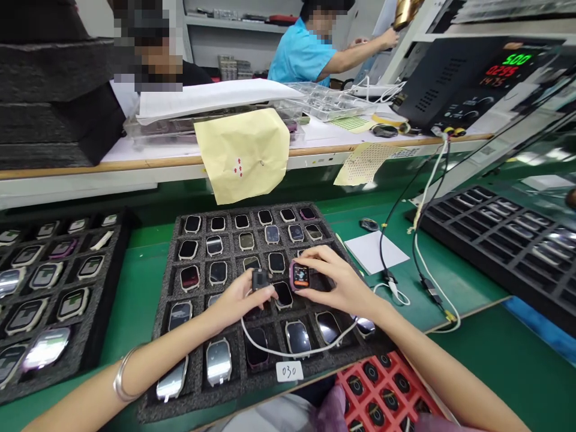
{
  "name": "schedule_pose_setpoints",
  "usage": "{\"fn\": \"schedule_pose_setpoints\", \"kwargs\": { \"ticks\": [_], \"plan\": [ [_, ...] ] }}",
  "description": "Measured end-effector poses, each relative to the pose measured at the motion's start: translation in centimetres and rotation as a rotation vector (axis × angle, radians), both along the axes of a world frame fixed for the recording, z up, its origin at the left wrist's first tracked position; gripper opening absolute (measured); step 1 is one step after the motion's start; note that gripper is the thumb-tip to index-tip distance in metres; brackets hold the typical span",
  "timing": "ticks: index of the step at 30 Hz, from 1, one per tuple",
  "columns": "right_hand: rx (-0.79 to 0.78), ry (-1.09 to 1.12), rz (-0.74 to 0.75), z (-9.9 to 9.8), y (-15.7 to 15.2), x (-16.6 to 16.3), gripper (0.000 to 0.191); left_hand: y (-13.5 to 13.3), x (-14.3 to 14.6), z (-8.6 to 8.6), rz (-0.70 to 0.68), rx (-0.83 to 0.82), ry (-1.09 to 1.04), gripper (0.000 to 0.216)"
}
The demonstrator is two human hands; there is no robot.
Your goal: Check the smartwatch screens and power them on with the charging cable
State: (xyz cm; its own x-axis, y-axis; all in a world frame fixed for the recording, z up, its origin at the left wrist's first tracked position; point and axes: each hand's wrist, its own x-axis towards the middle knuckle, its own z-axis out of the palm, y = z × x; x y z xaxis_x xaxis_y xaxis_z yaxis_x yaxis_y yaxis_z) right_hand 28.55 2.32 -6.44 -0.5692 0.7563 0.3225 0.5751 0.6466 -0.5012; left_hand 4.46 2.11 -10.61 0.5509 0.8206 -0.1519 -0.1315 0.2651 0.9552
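Observation:
Between the thumb and fingers of my right hand (330,279) is a small purple-edged smartwatch (300,276) without a strap, its screen lit. My left hand (247,295) grips a small black block (260,279), apparently on a white cable (292,354) that loops below both hands. The two held things are apart, side by side above a dark foam tray (170,282). Strapless watches, such as a silver-framed one (218,360), lie in the tray's compartments, mostly with dark screens. My hands cover some of the compartments.
Other foam trays stand left (121,240) and right (495,234). A red tray (389,399) with round parts sits at the lower right. White paper (378,251) and cables lie right of the middle tray. A power supply (459,84) stands on the shelf; a person in blue (299,54) works behind.

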Motion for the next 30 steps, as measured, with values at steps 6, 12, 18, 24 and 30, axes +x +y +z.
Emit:
{"fn": "schedule_pose_setpoints", "kwargs": {
  "ticks": [6,12,18,24,30],
  "plan": [
    [-0.108,-0.414,0.015,0.7,-0.7,3.3,0.043,-1.1,-1.8,1.2,0.008,-0.207,0.003,0.035],
    [-0.049,-0.589,0.172,3.3,-1.0,1.1,0.040,-2.5,-2.8,-1.8,0.137,-0.382,0.042,0.046],
    [0.081,-0.789,0.220,0.8,-0.5,-3.2,0.035,-2.2,-2.4,-3.0,0.181,-0.422,0.082,0.055],
    [-0.005,-0.595,0.150,1.0,0.4,-2.7,0.041,-2.4,-2.5,-0.5,0.051,-0.291,-0.060,0.043],
    [-0.067,-0.138,0.116,0.9,0.6,-5.0,0.043,-1.5,-3.0,-0.9,-0.079,-0.240,-0.303,0.058]
  ]
}}
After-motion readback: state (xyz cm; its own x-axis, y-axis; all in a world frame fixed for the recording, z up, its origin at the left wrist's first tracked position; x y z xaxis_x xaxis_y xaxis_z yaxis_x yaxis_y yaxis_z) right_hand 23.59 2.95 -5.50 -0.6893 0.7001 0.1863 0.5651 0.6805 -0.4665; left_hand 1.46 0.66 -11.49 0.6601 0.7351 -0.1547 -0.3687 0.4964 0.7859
